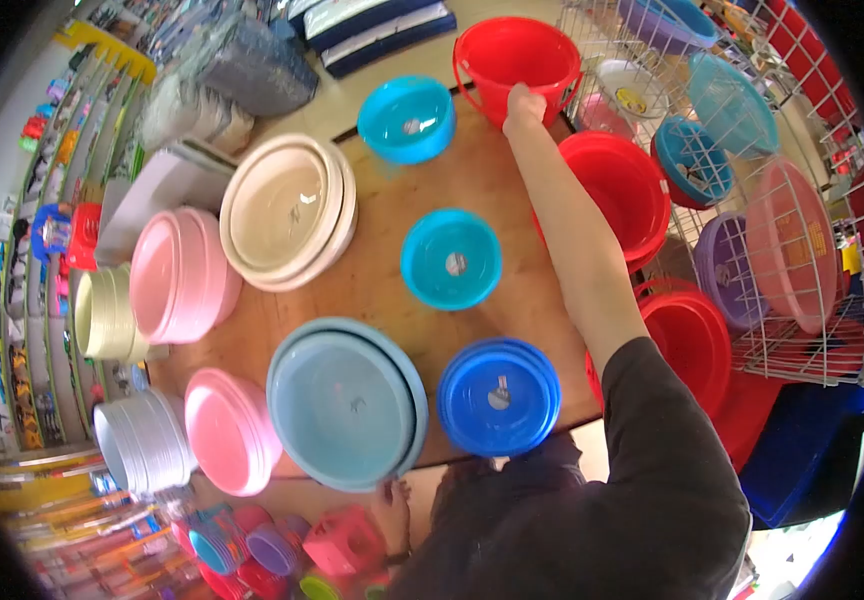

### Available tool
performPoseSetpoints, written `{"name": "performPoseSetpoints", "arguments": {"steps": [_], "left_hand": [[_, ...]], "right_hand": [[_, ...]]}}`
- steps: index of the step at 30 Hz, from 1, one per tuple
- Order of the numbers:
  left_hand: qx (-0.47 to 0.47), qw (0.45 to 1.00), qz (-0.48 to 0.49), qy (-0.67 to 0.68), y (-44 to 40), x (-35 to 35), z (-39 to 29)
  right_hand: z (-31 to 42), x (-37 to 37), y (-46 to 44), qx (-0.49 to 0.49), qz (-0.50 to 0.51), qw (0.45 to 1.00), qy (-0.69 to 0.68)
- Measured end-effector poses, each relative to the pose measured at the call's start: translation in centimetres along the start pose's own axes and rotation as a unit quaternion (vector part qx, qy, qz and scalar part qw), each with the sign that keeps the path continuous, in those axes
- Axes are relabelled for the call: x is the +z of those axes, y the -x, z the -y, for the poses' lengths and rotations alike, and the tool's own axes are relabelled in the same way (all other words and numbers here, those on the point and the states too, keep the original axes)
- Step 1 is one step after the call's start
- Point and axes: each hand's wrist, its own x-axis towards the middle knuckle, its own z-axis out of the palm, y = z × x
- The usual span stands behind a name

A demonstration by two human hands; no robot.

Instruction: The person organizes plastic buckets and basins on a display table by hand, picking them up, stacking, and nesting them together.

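Observation:
My right arm reaches far across the table [372,190], and my right hand [524,106] is closed on the near rim of a red bucket [512,55] at the far right corner. More red buckets [617,195] stand along the right side, under and beside my arm. My left hand [392,508] hangs low by the table's near edge, close to the stacked light blue basins [347,405]; its fingers look loosely apart and nothing shows in them. Turquoise bowls [452,260] and a stack of dark blue bowls [499,398] sit between.
Cream basins [282,210], pink basins [177,275] and white tubs [142,440] stand in stacks on the left. A wire rack [802,320] holding more basins is at right. Stocked shelves [27,300] line the far left, and small colourful buckets [272,545] sit at lower left.

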Motion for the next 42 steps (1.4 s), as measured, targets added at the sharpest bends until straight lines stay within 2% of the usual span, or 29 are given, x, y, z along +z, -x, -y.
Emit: {"name": "performPoseSetpoints", "arguments": {"steps": [1,3,5,7,9,11,12,15,18,21,22,25,26,28,30,33,34,37,42], "left_hand": [[0.014,0.999,0.005,-0.037,-0.1,0.0,-0.8],[0.015,0.997,0.015,-0.068,-1.0,0.2,-1.8],[0.018,0.998,0.025,-0.054,-1.7,0.1,-1.7],[0.023,0.998,0.028,-0.054,-2.3,0.2,-2.0],[0.016,0.998,0.029,-0.054,-2.5,-0.2,-2.1],[0.046,0.996,0.029,-0.070,-3.1,-0.4,-1.5],[0.060,0.995,0.031,-0.078,-3.1,-0.6,-1.1],[-0.037,0.993,0.102,-0.055,-4.0,-1.3,-1.4],[-0.032,0.984,0.159,-0.076,-4.4,-1.3,-1.4],[-0.008,0.975,0.203,-0.088,-5.2,-0.8,-1.5],[0.000,0.972,0.216,-0.098,-5.5,-0.7,-1.6],[0.020,0.961,0.256,-0.102,-6.1,0.3,-2.3],[0.027,0.960,0.262,-0.098,-5.8,0.9,-3.1],[0.050,0.946,0.287,-0.140,-5.5,1.9,-5.9],[0.129,0.929,0.307,-0.163,-6.1,3.5,-5.9],[0.214,0.903,0.309,-0.210,-7.0,6.6,-5.6],[0.237,0.894,0.305,-0.228,-7.3,7.6,-5.3],[0.271,0.866,0.279,-0.313,-8.1,10.4,-3.9],[0.312,0.870,0.240,-0.298,-7.5,11.1,-2.4]], "right_hand": [[0.4,-0.7,2.3,-0.025,-0.024,0.999,0.034],[0.4,-1.8,6.4,-0.055,0.015,0.993,-0.100],[3.6,-5.5,18.5,-0.089,0.058,0.954,-0.280],[2.1,-9.3,25.2,-0.157,0.134,0.950,-0.234],[-1.3,-13.8,30.5,-0.177,0.220,0.951,-0.124],[-5.6,-19.2,34.2,-0.252,0.291,0.921,0.056],[-7.9,-22.3,35.5,-0.282,0.289,0.903,0.147],[-11.9,-31.6,38.2,-0.330,0.271,0.823,0.374],[-14.7,-38.7,39.7,-0.348,0.203,0.769,0.497],[-17.7,-43.1,39.6,-0.272,0.136,0.768,0.564],[-17.8,-43.5,39.5,-0.280,0.133,0.765,0.564],[-17.0,-43.5,39.2,-0.039,0.196,0.867,0.457],[-17.3,-43.4,39.3,-0.134,0.186,0.851,0.473],[-16.6,-42.9,39.5,-0.220,0.171,0.800,0.532],[-16.5,-42.1,39.7,-0.312,0.124,0.764,0.551],[-16.2,-41.6,39.2,-0.164,0.155,0.794,0.564],[-16.3,-41.5,39.3,-0.198,0.143,0.787,0.567],[-15.9,-41.0,39.7,-0.173,0.134,0.775,0.592],[-15.0,-40.6,40.6,-0.163,0.137,0.762,0.611]]}}
